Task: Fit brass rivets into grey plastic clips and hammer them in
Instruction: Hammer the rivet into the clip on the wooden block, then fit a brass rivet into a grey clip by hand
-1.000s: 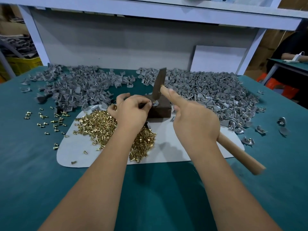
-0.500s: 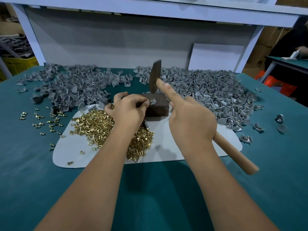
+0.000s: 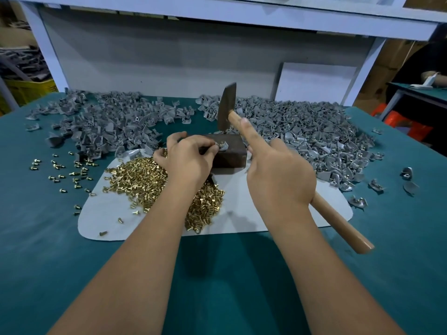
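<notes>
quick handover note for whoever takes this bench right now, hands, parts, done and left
Left hand pinches a grey clip with a rivet on the dark block.
Right hand grips the hammer, head raised above the block.
Loose rivets lie on the white mat; clip piles behind.
Done: rivet placed. Left: strike it, then the rest.

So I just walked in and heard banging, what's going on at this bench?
A person is riveting clips. The left hand pinches a grey plastic clip with a brass rivet in it on a dark block. The right hand grips a wooden-handled hammer, raised above the block with the index finger along the handle. A rivet pile lies on a white mat; clip heaps sit behind.
</notes>
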